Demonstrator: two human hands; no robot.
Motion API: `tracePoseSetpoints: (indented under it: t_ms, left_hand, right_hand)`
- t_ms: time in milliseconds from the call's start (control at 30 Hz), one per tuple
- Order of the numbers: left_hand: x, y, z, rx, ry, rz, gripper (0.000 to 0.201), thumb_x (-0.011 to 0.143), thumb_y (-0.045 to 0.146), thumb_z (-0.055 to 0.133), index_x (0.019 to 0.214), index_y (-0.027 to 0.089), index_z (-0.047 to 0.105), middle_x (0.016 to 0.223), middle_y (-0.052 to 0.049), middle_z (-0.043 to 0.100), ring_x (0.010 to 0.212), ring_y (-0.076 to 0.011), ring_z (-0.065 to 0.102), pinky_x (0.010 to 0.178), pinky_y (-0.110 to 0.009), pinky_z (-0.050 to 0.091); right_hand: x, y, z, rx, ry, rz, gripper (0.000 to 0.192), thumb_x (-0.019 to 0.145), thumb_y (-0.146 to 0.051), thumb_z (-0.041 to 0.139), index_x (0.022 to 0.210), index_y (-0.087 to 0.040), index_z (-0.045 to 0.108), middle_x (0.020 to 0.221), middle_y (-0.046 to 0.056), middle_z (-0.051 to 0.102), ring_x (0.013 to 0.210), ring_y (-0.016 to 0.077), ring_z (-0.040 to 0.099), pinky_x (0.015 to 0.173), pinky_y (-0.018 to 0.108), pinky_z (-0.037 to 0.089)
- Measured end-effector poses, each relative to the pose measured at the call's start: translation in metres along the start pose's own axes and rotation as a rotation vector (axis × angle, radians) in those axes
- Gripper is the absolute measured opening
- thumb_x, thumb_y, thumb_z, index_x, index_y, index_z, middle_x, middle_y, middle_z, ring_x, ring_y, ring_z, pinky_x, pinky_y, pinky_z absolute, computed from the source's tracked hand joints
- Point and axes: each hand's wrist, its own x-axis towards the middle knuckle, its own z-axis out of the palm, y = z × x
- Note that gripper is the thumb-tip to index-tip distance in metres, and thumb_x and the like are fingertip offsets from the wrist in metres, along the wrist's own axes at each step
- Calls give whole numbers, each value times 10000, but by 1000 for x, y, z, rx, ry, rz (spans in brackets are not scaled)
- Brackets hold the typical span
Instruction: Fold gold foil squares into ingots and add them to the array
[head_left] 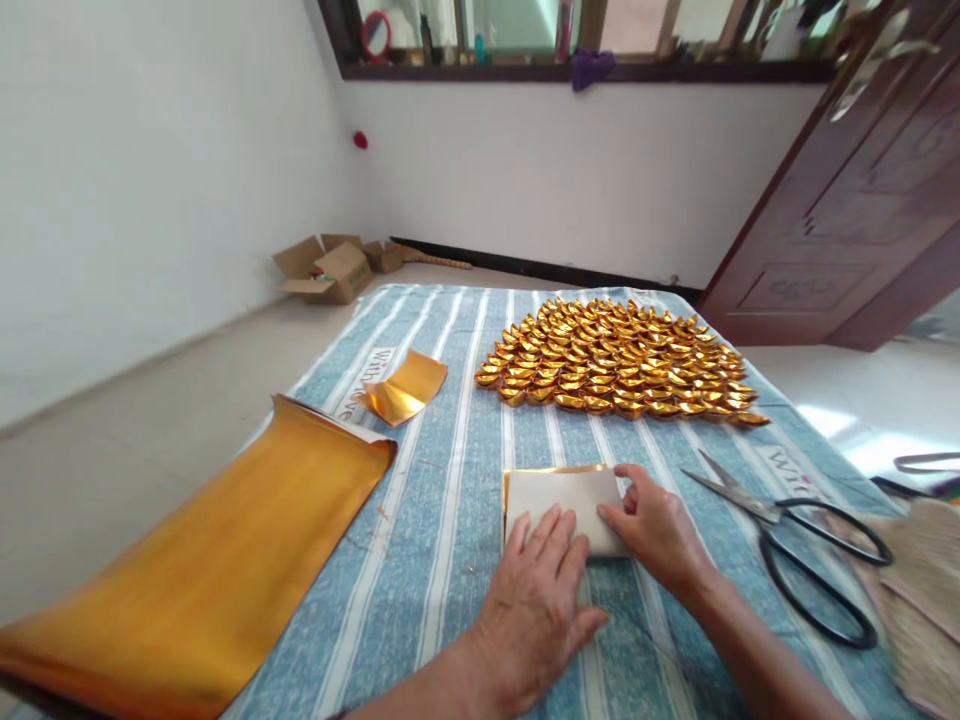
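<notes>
A piece of gold foil paper (562,488) lies in front of me with its white back up, and gold shows along its far and left edges. My left hand (534,600) rests flat on the near part of it, fingers stretched out. At the paper's right edge, the thumb and forefinger of my right hand (660,525) pinch the far right corner. Whether it is one sheet or a stack I cannot tell. To the right of my right hand lie scissors (765,512) with black handles, blades apart.
Many folded gold foil ingots (607,360) stand in rows at the far right of the striped cloth (450,480). A large gold foil sheet (217,560) covers the left side, with a smaller curled gold piece (409,388) beyond it. Beige fabric (919,590) lies at the right edge.
</notes>
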Motion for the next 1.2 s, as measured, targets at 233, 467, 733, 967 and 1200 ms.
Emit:
tracePoseSetpoints:
  t_ms: [233,467,733,967,1200]
  left_hand:
    - [-3,-2,9,5,-23,-34,578,895,553,469,1303,146,502,1408,-155,455,1309,-331,401,1022,-576,388]
    - [-3,-4,13,10,26,-41,564,891,560,463,1271,149,532,1382,-161,486,1275,-343,444,981,-573,433]
    - [-3,-8,18,86,40,-23,666,734,459,712,1284,142,509,1391,-218,453,1284,-419,399,933,-592,454]
    - [-3,-9,21,58,46,-27,666,759,474,681,1307,153,479,1414,-218,423,1307,-417,366,947,-594,436]
    - [-2,-9,18,60,21,-43,666,768,475,671,1318,160,468,1424,-205,414,1315,-408,357,968,-590,422]
  right_hand:
    - [-5,-1,9,-96,103,-37,448,774,-327,541,1198,-193,480,591,-63,553,590,184,595,590,279,385]
    - [-9,3,17,-232,216,-155,301,816,-361,528,1067,-203,579,752,7,643,621,180,613,596,285,406]
    - [-9,5,18,-312,233,-226,214,865,-390,501,938,-227,619,761,11,635,633,176,614,561,268,376]
    - [-10,4,17,-346,243,-235,243,896,-394,463,913,-226,637,761,26,633,627,172,606,548,266,359]
    - [-9,3,16,-375,235,-235,215,885,-374,492,885,-232,653,766,23,630,623,170,601,537,265,345]
